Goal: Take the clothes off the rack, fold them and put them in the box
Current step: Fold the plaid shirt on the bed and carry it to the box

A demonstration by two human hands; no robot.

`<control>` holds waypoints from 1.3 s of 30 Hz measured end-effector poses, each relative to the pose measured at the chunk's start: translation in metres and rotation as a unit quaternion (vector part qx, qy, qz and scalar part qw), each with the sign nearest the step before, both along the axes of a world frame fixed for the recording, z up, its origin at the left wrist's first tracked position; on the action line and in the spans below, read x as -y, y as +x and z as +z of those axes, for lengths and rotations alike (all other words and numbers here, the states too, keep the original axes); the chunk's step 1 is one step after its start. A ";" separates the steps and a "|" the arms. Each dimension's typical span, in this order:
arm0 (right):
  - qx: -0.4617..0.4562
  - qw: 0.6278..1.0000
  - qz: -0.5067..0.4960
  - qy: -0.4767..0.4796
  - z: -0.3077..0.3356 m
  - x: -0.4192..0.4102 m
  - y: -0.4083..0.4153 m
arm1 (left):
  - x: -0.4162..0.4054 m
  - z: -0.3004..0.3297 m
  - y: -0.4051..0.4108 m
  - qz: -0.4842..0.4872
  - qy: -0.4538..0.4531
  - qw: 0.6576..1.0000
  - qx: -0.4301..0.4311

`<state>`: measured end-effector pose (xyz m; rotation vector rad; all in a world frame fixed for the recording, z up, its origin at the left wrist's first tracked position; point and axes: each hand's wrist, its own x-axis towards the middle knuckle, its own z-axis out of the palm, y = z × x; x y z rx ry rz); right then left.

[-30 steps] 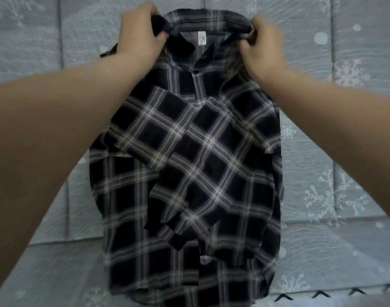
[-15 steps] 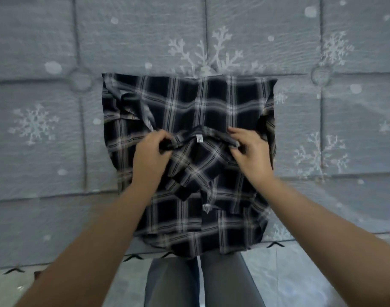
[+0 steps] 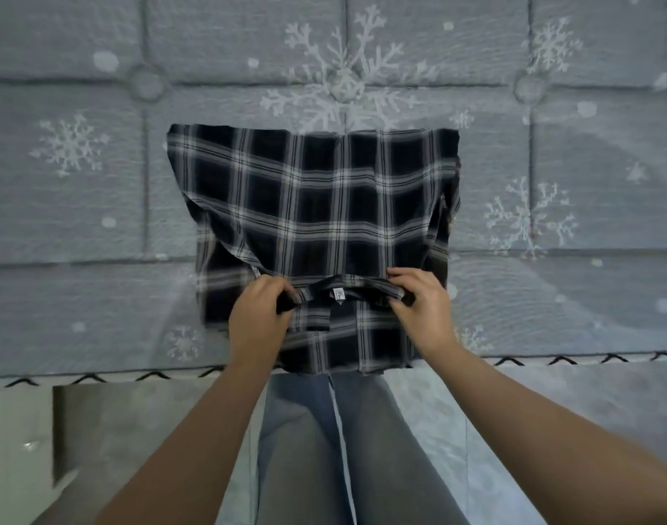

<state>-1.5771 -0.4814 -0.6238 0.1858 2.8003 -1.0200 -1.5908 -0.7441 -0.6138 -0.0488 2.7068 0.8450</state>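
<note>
Both grips are closed on the collar (image 3: 341, 291) of the plaid shirt (image 3: 317, 206): the left hand (image 3: 258, 316) pinches one end, the right hand (image 3: 423, 305) the other, keeping the fold square. The shirt lies doubled on the bed (image 3: 97, 221), mostly beyond the hands.

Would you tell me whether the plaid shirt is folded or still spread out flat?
Folded: the plaid shirt lies doubled over, collar end brought down near its hem, left hand and right hand pinching the collar.

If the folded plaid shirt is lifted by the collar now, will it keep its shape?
Probably not: the plaid shirt looks thin and floppy, rippling where both hands, left hand and right hand, pinch the collar. Its folded layers would likely sag open.
</note>
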 end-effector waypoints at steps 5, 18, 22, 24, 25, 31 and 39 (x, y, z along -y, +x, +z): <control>0.022 1.000 0.017 0.014 0.001 -0.006 0.043 | -0.004 -0.002 0.040 -0.028 -0.032 0.999 0.002; 0.042 0.997 0.023 0.054 -0.012 0.009 0.123 | 0.007 -0.022 0.121 -0.044 0.000 0.998 0.039; 0.043 0.983 0.058 0.168 -0.010 0.018 0.140 | 0.014 -0.025 0.140 -0.079 -0.010 0.994 0.073; 0.023 0.981 0.019 0.190 -0.006 0.026 0.128 | 0.020 -0.021 0.141 -0.094 -0.069 0.993 0.034; 0.019 0.983 -0.002 0.183 -0.005 0.032 0.117 | 0.023 -0.018 0.136 -0.090 -0.090 0.992 0.002; -0.002 0.992 0.032 0.119 -0.009 0.062 0.017 | 0.033 -0.019 0.048 -0.086 -0.102 0.981 -0.139; -0.008 0.965 0.135 0.226 -0.051 0.052 -0.117 | 0.032 -0.071 -0.105 -0.112 -0.227 0.954 -0.163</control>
